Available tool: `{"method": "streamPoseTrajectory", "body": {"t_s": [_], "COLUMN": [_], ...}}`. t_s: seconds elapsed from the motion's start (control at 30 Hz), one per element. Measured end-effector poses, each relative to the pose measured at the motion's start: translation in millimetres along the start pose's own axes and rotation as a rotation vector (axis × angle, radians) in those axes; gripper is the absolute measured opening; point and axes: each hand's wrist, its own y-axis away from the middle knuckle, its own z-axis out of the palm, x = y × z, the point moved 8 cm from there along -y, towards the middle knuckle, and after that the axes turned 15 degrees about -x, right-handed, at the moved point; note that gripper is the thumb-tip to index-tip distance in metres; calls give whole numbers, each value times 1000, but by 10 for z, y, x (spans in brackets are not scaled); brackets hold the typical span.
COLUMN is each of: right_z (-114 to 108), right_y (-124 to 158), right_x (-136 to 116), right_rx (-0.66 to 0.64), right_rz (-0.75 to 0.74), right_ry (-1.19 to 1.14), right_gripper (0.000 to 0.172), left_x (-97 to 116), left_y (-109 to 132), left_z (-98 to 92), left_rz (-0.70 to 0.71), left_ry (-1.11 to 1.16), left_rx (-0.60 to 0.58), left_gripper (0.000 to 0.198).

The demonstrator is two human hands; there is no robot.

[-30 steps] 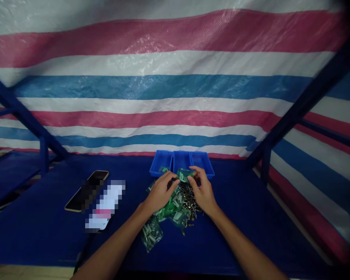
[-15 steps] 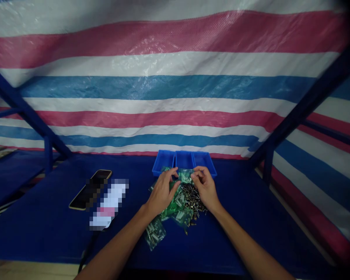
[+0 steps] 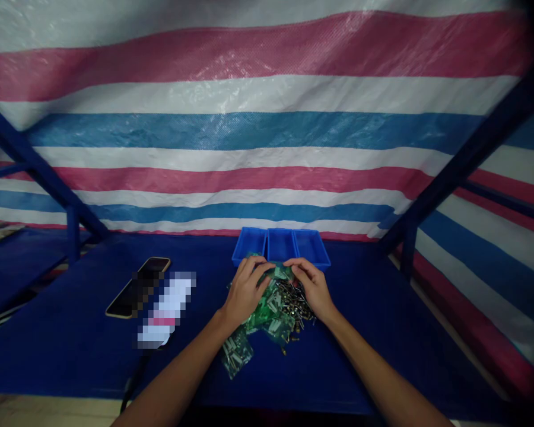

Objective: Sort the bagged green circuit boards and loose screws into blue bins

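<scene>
A small clear-green plastic bag [image 3: 282, 272] with pale pieces inside is held up between my two hands, in front of the blue bins. My right hand [image 3: 312, 289] pinches its right side between thumb and fingers. My left hand [image 3: 245, 292] has its fingers curled onto the left edge of the bag, partly hiding it. Below lies a heap of similar filled bags [image 3: 271, 311], some bright green. Against the heap's right side is a pile of small metal screw-like parts [image 3: 299, 308]. Another filled bag [image 3: 237, 354] lies nearest to me, by my left forearm.
Three joined blue bins [image 3: 281, 244] stand behind my hands on the blue table [image 3: 382, 332]. To the left lie a phone [image 3: 158, 265] and a blurred-out white item [image 3: 171, 305] with a dark cable. Blue frame bars [image 3: 463, 160] and a striped sheet [image 3: 249, 130] enclose the table.
My left fingers have moved in onto the bag, which was held by my right hand. The bag now looks more tilted and folded, and my hands sit slightly closer together.
</scene>
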Motion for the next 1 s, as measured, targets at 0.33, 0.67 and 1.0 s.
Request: {"method": "streamPoseTrajectory", "body": {"t_s": [0.33, 0.67, 1.0], "right_z": [104, 79, 84], "right_y": [26, 8, 5], "right_x": [-81, -8, 32], "right_rx": [-42, -38, -45], "right_rz": [-64, -23, -17], "right_ry": [232, 77, 17], "right_gripper": [28, 33, 32], "left_x": [-133, -181, -136], "left_y": [23, -8, -21], "left_z": [-15, 150, 146], "left_rz": [-92, -177, -173], "left_ry": [122, 346, 417], "left_rx": [93, -59, -60], "left_gripper": [23, 50, 47]}}
